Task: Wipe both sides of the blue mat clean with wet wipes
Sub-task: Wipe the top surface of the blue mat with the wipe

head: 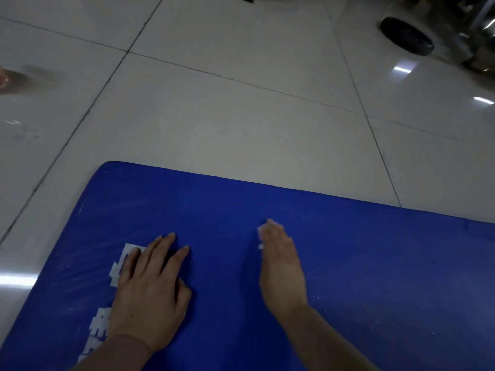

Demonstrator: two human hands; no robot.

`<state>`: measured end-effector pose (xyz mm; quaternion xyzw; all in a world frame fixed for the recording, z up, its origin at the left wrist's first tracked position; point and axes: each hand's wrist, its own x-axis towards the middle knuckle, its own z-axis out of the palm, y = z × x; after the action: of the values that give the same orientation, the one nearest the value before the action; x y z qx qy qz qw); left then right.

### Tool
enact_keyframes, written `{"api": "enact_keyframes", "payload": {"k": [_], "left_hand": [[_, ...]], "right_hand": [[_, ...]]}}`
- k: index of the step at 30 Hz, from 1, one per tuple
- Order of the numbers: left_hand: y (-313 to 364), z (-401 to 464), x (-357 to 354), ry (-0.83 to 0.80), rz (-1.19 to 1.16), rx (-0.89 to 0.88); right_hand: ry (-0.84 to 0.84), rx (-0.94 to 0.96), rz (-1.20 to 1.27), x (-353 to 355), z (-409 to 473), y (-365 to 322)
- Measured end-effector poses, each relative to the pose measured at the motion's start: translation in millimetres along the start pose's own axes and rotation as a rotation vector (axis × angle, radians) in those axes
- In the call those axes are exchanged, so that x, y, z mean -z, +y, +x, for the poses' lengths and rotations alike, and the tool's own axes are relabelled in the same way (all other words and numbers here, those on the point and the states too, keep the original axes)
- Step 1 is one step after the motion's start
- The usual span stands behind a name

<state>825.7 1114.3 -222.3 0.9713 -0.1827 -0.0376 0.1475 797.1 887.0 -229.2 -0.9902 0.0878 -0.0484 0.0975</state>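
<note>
The blue mat (361,263) lies flat on the tiled floor and fills the lower part of the view, its far left corner rounded. My left hand (150,290) rests palm down on the mat's left side with straight fingers, partly covering white printed characters (100,325). My right hand (281,266) sits near the mat's middle with its fingers stretched forward, pressing a white wet wipe (260,232) onto the mat. Only small white bits of the wipe show beside and beyond the fingers. Small white specks dot the mat to the right of that hand.
Glossy pale floor tiles (214,116) with dark grout lines surround the mat. A black round disc (407,36) and shiny metal parts (476,30) stand at the far right. A blurred pinkish object (5,80) shows at the left edge.
</note>
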Motion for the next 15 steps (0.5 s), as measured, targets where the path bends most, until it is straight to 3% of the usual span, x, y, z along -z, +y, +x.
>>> {"api": "enact_keyframes", "payload": {"k": [3,5,7,12,15], "left_hand": [[0.6,0.2,-0.3,0.010,0.007,-0.004],[0.9,0.1,-0.2,0.014,0.009,-0.003],[1.1,0.4,0.4,0.019,0.011,-0.001],[1.1,0.3,2.0,0.013,0.012,0.004],[1.2,0.1,2.1,0.013,0.015,0.000]], "right_hand": [[0.065,-0.363,0.008,20.1,-5.9,46.9],[0.096,-0.485,0.064,25.1,-15.0,57.0],[0.109,-0.404,0.061,22.0,-21.6,32.5],[0.062,0.011,0.077,-12.6,-50.1,-34.0],[0.064,-0.051,0.091,-2.4,-51.0,-3.7]]}}
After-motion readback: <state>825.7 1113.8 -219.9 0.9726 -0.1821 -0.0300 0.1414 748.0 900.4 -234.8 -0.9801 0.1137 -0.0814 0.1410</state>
